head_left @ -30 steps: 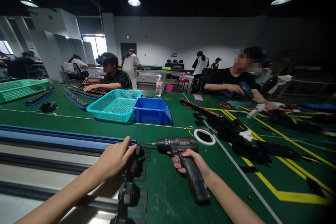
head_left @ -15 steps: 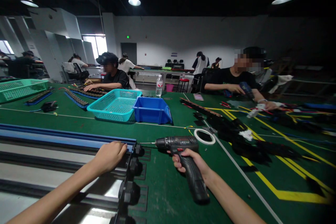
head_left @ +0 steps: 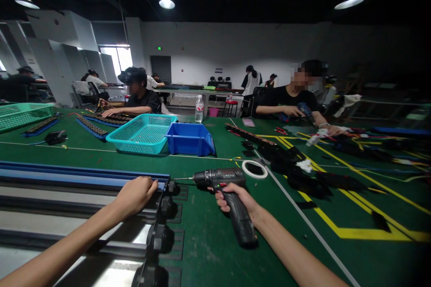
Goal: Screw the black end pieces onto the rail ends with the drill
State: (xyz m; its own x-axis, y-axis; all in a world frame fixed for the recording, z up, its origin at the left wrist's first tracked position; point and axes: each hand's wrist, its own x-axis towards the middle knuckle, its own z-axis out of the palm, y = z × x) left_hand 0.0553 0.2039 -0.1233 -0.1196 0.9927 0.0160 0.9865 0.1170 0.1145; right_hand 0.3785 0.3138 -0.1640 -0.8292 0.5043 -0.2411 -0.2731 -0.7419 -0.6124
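My right hand [head_left: 235, 199] is wrapped around the grip of a black cordless drill [head_left: 222, 177]. Its long thin bit [head_left: 183, 178] points left and reaches the end of a blue rail [head_left: 84, 174]. My left hand [head_left: 137, 195] is closed over that rail close to its right end, knuckles up; its fingertips are partly hidden. Below the blue rail, more dark and silver rails run side by side in a frame [head_left: 84, 235]. Black knob-like end pieces [head_left: 161, 238] line the frame's right side. Where the bit meets the rail, any screw is too small to make out.
Beyond the rails stand a turquoise basket [head_left: 116, 140] and a blue bin [head_left: 188, 145]. A white tape ring [head_left: 247, 171] lies right of the drill. Dark parts and wires [head_left: 303, 175] spread farther right. A co-worker [head_left: 286, 98] across the table holds another drill; another person [head_left: 141, 98] sits left.
The view has shifted slightly, so most things appear a little farther left. Both hands keep their places on the rail and the drill. A small green light now shows on the drill.
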